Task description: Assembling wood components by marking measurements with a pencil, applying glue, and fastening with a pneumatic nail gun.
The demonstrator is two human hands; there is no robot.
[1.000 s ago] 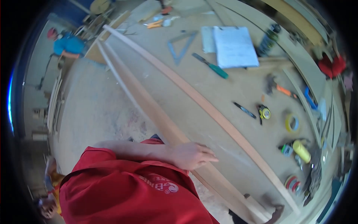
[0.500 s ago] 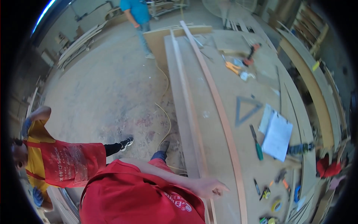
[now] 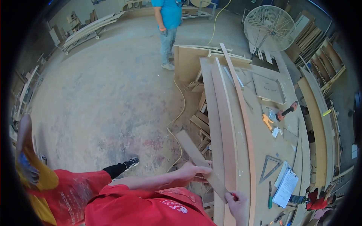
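head view: left hand (image 3: pixel 193 172) fingers curled round a short wooden board (image 3: pixel 200 160), right hand (image 3: pixel 236 199) gripping its lower end, board angled over the edge of the long workbench (image 3: pixel 264 150) beside long strips (image 3: pixel 222 113).

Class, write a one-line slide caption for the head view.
Both hands, left hand and right hand, grip a short wooden strip beside a cluttered workbench.

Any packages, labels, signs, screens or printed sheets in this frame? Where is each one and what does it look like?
White paper sheet on a clipboard: lower right of the wooden workbench, rectangular, faint lines, too small to read.
Pale flat board with dark pen marks: far end of the workbench, roughly rectangular.
No packages, signs or screens can be made out.
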